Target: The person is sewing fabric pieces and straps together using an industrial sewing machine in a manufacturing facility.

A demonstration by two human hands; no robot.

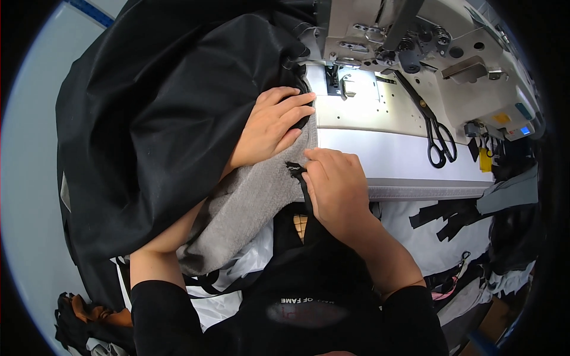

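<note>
Black smooth fabric (166,118) with a grey fleece lining (249,202) lies bunched to the left of the sewing machine (395,44), its edge reaching onto the pale machine bed (350,115). The left hand (270,126) rests palm down on that edge, fingers extended and slightly parted, pressing rather than gripping; the fabric drapes over part of its forearm. Nearer the body, the right hand (337,185) is nearly closed, fingers bent and thumb drawn in, pinching the lining's edge beside a frayed black strip (294,168); whether it also grips the strip is hidden. Black-handled scissors (423,103) lie right of the lit presser foot (348,89).
</note>
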